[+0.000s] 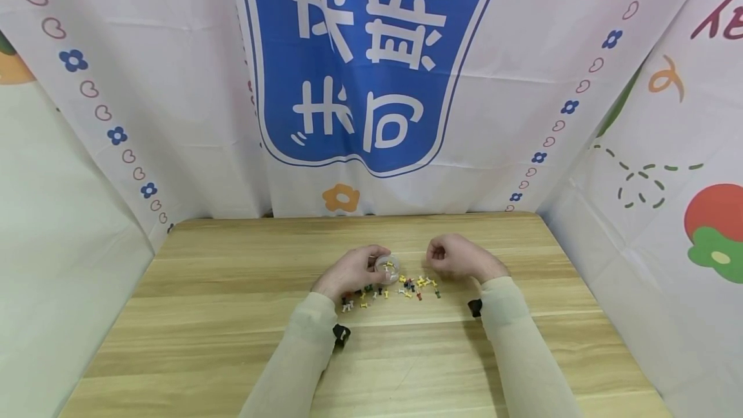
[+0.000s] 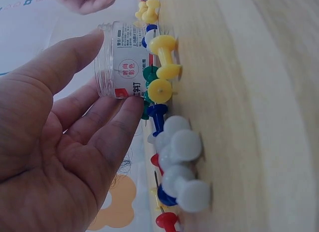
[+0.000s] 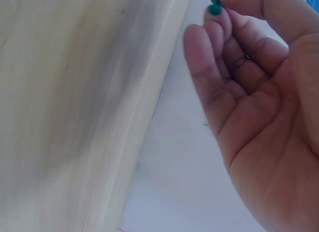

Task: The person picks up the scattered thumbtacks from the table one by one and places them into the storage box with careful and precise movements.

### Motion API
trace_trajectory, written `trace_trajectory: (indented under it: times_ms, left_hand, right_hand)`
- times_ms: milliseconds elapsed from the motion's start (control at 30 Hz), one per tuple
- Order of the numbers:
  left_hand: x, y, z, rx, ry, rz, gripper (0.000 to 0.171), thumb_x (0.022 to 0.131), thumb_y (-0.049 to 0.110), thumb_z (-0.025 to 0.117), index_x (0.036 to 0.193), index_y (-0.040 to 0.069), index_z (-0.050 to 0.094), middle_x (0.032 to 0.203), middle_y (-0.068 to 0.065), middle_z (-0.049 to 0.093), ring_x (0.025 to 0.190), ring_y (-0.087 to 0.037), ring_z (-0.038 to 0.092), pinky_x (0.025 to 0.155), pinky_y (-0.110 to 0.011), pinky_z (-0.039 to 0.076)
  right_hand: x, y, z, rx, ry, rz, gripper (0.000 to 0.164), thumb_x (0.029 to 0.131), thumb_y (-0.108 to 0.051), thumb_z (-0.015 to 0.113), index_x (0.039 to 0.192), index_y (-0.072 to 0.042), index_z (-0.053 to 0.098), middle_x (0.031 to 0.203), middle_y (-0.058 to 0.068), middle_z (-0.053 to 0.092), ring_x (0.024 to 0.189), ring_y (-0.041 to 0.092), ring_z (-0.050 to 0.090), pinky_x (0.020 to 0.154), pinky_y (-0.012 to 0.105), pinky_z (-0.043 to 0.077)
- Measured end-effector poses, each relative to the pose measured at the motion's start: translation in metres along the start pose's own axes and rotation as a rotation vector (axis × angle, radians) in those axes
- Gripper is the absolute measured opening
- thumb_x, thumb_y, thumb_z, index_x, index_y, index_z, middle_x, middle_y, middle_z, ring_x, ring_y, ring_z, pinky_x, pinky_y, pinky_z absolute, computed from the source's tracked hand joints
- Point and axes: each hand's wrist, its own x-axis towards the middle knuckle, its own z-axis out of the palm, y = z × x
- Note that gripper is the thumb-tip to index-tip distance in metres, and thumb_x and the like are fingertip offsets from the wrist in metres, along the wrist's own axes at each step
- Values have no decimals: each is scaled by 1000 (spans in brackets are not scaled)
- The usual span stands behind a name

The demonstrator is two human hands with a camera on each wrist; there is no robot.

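My left hand [image 1: 350,269] grips a small clear plastic jar [image 2: 119,62] with a printed label, thumb on one side and fingers on the other. The jar stands mouth up at the table, and a yellow push pin [image 1: 389,264] shows inside it. To the right of the jar, my right hand [image 1: 461,257] is raised a little over the table. Between its thumb and fingertips it pinches a green push pin [image 3: 215,10]. Loose push pins [image 1: 422,282] in yellow, white, red, blue and green lie in front of the jar and to both sides.
White push pins [image 2: 185,144] lie close by the left hand. The wooden table [image 1: 232,340] ends at the back against a printed white curtain [image 1: 191,147]. More printed cloth [image 1: 656,263] hangs on the right side.
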Motion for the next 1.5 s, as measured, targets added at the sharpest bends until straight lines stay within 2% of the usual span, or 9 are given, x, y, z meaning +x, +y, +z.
trace_trajectory:
  times_ms: [300,467,633,833,1133,1500]
  left_hand:
    - [2,0,0,7,2,0,57,107,15,87,160,8,68,150,-14,78,137,-30,75,123,-54,62]
    - [0,0,0,2,9,-4,56,107,15,87,160,9,69,150,-14,79,137,-30,76,122,-54,63]
    - [1,-1,0,6,6,2,57,107,17,88,160,9,68,150,-12,79,137,-29,76,122,-54,62]
    - [2,-2,-1,1,-9,14,58,107,20,89,160,8,68,150,-13,79,136,-29,76,122,-54,63]
    - [2,-2,-1,9,0,-3,59,106,23,90,160,12,69,147,-10,80,130,-25,76,119,-53,63]
    - [1,-1,0,9,3,2,59,106,19,89,161,8,68,144,-12,81,131,-26,77,119,-53,64]
  right_hand:
    - [7,-14,7,-46,102,-97,7,104,-11,77,109,-10,82,103,-1,81,96,11,71,95,37,67]
    - [10,-24,14,-22,125,-123,10,107,-11,77,114,-8,83,105,0,81,98,11,72,96,35,67]
    - [14,-35,22,3,148,-149,7,110,-12,78,113,-10,83,106,-1,81,98,10,71,94,33,66]
    - [21,-44,31,19,134,-190,8,111,-11,79,116,-8,84,108,1,83,99,9,73,92,29,66]
    - [25,-51,39,-6,110,-181,12,113,-11,78,122,-7,85,115,3,84,104,10,76,94,27,67]
    - [12,-39,23,6,93,-87,10,111,-12,80,120,-10,85,112,-1,83,105,12,75,105,44,68]
